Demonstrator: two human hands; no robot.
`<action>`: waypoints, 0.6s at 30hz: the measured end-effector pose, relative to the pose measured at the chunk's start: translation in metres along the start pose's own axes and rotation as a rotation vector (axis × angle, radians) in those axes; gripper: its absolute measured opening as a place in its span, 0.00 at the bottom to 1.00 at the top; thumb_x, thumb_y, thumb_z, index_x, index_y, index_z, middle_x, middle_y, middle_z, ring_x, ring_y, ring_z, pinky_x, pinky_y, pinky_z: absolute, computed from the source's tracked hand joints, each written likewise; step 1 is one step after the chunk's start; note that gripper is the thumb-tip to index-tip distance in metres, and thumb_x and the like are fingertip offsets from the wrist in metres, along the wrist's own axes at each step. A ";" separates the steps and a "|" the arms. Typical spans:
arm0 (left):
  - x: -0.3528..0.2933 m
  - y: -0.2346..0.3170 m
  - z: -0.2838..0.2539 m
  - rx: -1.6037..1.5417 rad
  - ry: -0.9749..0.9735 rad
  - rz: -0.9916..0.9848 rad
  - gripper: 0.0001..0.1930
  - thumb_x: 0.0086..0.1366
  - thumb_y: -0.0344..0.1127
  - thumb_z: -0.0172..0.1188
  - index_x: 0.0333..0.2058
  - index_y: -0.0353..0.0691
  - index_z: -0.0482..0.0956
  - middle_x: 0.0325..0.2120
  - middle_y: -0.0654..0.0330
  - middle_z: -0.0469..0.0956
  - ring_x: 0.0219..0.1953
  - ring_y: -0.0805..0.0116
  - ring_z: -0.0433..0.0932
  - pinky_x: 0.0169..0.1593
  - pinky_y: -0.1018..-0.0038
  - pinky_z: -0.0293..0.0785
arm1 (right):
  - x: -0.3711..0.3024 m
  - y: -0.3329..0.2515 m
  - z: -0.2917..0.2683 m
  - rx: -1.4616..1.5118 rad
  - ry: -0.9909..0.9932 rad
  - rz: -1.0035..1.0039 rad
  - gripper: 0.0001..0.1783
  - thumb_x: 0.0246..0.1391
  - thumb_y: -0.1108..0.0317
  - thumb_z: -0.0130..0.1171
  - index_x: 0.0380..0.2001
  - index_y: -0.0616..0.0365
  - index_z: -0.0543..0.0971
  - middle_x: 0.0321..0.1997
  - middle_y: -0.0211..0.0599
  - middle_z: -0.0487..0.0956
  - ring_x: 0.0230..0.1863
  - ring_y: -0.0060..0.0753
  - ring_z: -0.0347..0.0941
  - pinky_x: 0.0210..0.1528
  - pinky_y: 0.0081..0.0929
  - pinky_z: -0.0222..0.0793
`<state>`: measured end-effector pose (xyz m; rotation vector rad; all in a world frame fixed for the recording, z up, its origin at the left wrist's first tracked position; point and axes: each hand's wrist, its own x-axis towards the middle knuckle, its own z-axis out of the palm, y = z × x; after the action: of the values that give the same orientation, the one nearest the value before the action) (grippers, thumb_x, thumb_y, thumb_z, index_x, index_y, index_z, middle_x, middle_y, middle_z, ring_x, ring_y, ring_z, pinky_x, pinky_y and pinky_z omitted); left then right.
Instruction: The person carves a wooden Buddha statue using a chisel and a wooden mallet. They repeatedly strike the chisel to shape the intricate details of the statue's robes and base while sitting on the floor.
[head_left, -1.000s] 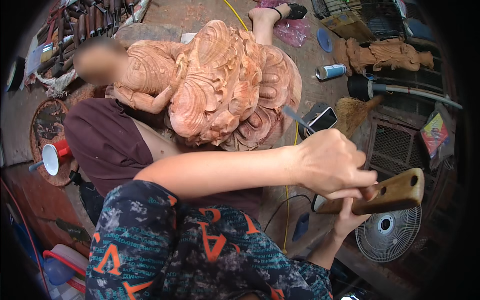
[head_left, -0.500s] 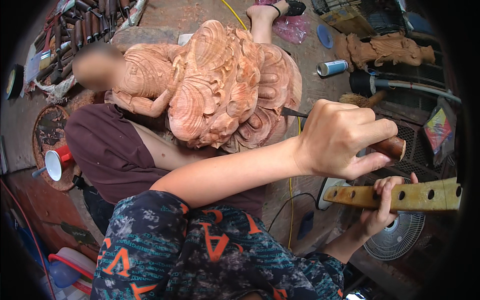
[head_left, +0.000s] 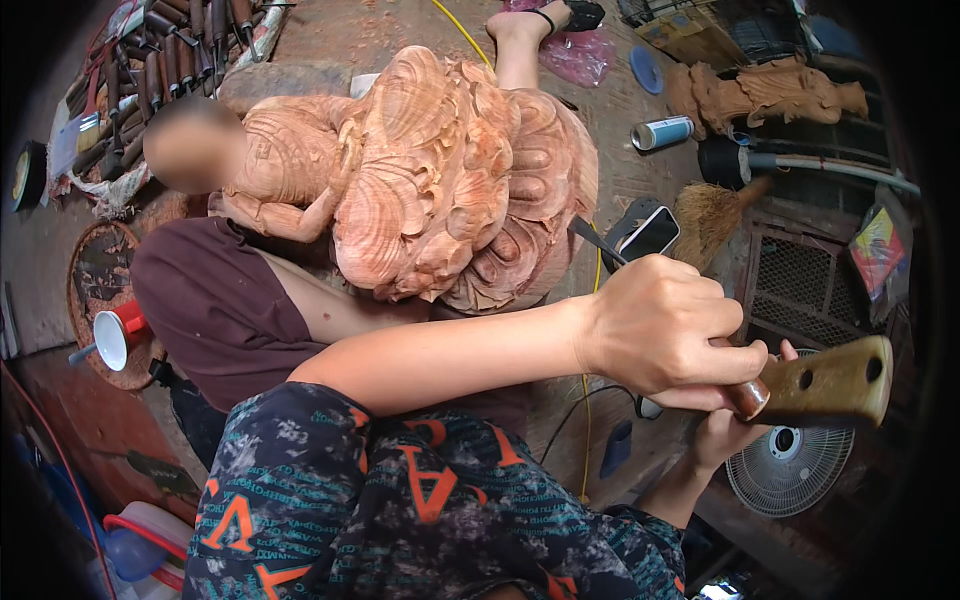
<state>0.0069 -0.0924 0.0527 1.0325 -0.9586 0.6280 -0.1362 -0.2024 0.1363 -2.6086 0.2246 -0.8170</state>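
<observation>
Clearances, as we find them: our left hand [head_left: 660, 325] grips a chisel [head_left: 598, 240], its tip at the carved wooden statue [head_left: 450, 175], which blocks all passage ahead. Our right hand [head_left: 725, 430] holds a wooden mallet [head_left: 825, 380] just beside the left. Right: phone [head_left: 650, 232], brush [head_left: 715, 210], fan [head_left: 790, 465]. Left: 1 red-and-white cup [head_left: 115, 335]. Bare floor shows only beyond the statue, near the spray can [head_left: 662, 132].

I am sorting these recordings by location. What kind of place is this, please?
Most likely a woodcarving workshop: a large carved wooden statue lies on the floor, a row of chisels sits at upper left, and a smaller carving lies at upper right.
</observation>
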 end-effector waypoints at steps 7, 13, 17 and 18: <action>0.000 -0.004 -0.015 -0.051 -0.013 0.047 0.19 0.48 0.53 0.61 0.33 0.47 0.80 0.16 0.70 0.59 0.14 0.75 0.64 0.17 0.77 0.58 | -0.015 -0.016 0.008 0.150 0.193 -0.026 0.35 0.50 0.70 0.57 0.58 0.68 0.55 0.33 0.36 0.67 0.33 0.27 0.64 0.38 0.25 0.64; -0.007 -0.009 -0.020 -0.086 -0.027 0.068 0.18 0.50 0.52 0.61 0.34 0.46 0.80 0.17 0.69 0.60 0.15 0.73 0.65 0.18 0.76 0.59 | -0.030 -0.014 0.002 -0.506 0.027 -0.121 0.21 0.53 0.74 0.60 0.48 0.66 0.65 0.37 0.37 0.70 0.36 0.28 0.67 0.38 0.26 0.66; -0.006 -0.010 -0.020 -0.086 -0.163 0.084 0.17 0.51 0.50 0.61 0.36 0.46 0.78 0.17 0.67 0.62 0.16 0.72 0.68 0.18 0.75 0.62 | -0.048 0.013 -0.010 -0.288 -0.014 -0.065 0.24 0.53 0.75 0.59 0.52 0.64 0.64 0.45 0.41 0.71 0.47 0.33 0.70 0.50 0.28 0.65; -0.005 -0.010 -0.019 -0.092 -0.194 0.092 0.17 0.52 0.49 0.61 0.37 0.46 0.77 0.16 0.67 0.63 0.16 0.72 0.69 0.18 0.74 0.62 | -0.056 0.017 -0.014 -0.294 -0.087 -0.004 0.28 0.53 0.78 0.58 0.55 0.67 0.61 0.50 0.45 0.71 0.53 0.35 0.69 0.54 0.32 0.64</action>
<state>0.0197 -0.0789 0.0406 0.9832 -1.1996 0.5612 -0.1905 -0.2080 0.1111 -2.9117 0.3380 -0.7164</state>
